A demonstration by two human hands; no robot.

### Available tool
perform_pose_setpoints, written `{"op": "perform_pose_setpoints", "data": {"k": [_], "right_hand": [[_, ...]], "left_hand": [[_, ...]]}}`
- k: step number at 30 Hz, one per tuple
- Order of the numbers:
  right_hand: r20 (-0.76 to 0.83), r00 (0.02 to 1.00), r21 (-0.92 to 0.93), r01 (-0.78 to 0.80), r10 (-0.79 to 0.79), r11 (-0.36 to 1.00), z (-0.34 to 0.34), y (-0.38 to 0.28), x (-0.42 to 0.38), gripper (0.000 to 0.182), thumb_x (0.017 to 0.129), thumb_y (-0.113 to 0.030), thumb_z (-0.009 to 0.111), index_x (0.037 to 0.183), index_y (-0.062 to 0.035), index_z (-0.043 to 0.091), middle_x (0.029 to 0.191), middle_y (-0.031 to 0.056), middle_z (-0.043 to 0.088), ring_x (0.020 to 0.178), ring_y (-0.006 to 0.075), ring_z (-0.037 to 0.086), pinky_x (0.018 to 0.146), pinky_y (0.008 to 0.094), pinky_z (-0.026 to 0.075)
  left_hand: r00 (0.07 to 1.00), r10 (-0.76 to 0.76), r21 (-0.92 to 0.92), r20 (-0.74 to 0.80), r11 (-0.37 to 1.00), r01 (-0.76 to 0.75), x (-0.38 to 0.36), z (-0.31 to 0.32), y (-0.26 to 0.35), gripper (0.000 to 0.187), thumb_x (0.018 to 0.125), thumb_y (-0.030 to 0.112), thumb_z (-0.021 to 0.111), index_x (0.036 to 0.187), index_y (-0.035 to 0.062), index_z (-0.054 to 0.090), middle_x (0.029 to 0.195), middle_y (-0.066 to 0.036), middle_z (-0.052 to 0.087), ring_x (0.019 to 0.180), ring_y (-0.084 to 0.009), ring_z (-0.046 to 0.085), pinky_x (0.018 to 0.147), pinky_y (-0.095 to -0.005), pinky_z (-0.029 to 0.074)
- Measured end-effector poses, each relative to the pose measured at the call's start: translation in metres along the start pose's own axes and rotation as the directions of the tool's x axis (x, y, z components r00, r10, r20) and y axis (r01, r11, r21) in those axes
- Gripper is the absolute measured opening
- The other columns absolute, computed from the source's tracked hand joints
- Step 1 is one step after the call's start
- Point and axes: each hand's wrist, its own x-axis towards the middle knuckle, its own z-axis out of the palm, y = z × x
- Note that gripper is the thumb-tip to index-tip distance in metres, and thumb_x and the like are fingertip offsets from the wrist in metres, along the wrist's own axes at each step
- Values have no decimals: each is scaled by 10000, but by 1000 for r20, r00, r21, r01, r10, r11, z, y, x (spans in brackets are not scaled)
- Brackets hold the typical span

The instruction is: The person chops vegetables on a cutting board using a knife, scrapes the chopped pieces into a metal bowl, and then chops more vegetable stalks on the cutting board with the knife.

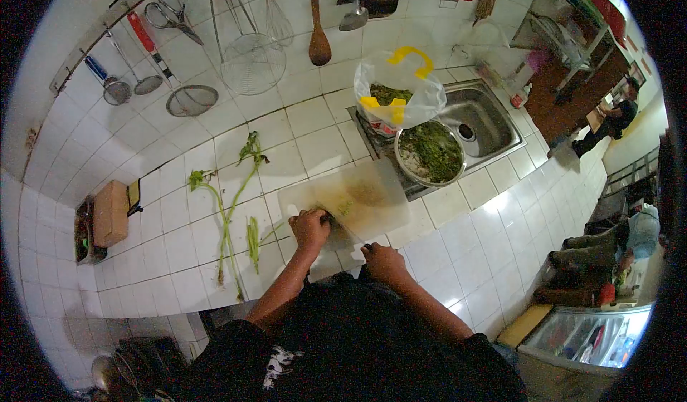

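Note:
A pale cutting board [390,205] lies on the white tiled counter, with small green bits [345,207] on it. My right hand [385,263] is closed round the dark handle of a knife [351,233], whose blade points up and left over the board. At the board's left edge my left hand [310,228] has its fingers curled down; a thin green stem runs beside it, but what the fingers press on is hidden. Left of the board lie long green stalks with leaves [227,223] and a short cut bunch [252,244].
A metal bowl of chopped greens [431,154] and a plastic bag with yellow handles [398,87] stand by the steel sink [494,126]. Strainers and ladles hang on the wall. A brown box [111,214] sits far left. Another person [617,119] stands far right.

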Motion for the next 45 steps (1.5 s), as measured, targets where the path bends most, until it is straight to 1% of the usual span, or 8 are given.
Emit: {"op": "perform_pose_setpoints", "data": {"k": [7,19,26,28,31,35,40,45], "right_hand": [[67,995,-30,-68,70,997,-7,18,-20,515,977,-462,398,1027,0,619,887,280,660,883,443,642,797,539,501],[20,1000,20,14,-14,1000,8,1,-2,500,975,-457,411,1004,-1,615,877,271,664,866,446,644,776,542,503],[7,999,-15,38,-38,999,-11,10,-20,498,972,-463,416,1029,-12,621,922,268,664,918,441,635,811,535,494],[32,996,-2,-83,83,997,-8,17,-18,498,970,-467,421,1032,-16,621,923,264,665,916,439,636,808,533,497],[-1,997,36,-77,77,996,-1,21,-19,503,968,-475,424,1028,-14,618,915,265,665,915,435,638,803,529,499],[44,997,48,-68,66,997,7,11,-18,510,969,-480,422,1028,-10,611,901,270,662,905,440,637,794,530,500],[81,996,45,20,-24,999,2,-2,-22,495,981,-458,408,1002,-4,602,885,270,661,878,450,636,779,541,497],[24,1000,22,-5,4,1000,10,-2,-4,501,978,-458,413,991,6,602,881,275,661,877,447,640,771,543,499]], "left_hand": [[999,-27,-20,-29,999,26,2,-10,0,106,680,236,732,782,209,740,843,16,690,867,-208,598,822,-446,349],[999,40,-11,-6,999,-40,-1,-4,-3,152,665,202,743,813,169,742,925,5,711,913,-204,595,842,-431,335],[999,18,6,44,1000,-18,3,-6,0,154,704,230,741,849,180,736,850,-5,679,889,-213,587,836,-431,324],[1000,28,-29,-5,999,-28,0,-4,0,135,719,245,736,841,186,737,803,-10,658,879,-214,584,832,-427,320],[997,78,7,3,997,-78,-3,-4,-3,188,693,251,720,876,209,731,919,-20,695,934,-239,592,803,-464,355],[994,106,-5,-27,994,-106,-5,-8,-6,186,679,238,720,861,200,732,898,-18,695,915,-237,596,796,-459,359],[999,44,-32,-8,998,-45,-4,-8,-5,174,657,214,715,827,183,735,847,-28,697,883,-239,602,781,-445,371],[999,29,-22,17,999,-29,-2,-6,-4,184,651,225,726,833,201,739,816,-36,692,878,-242,599,777,-441,368]]}}
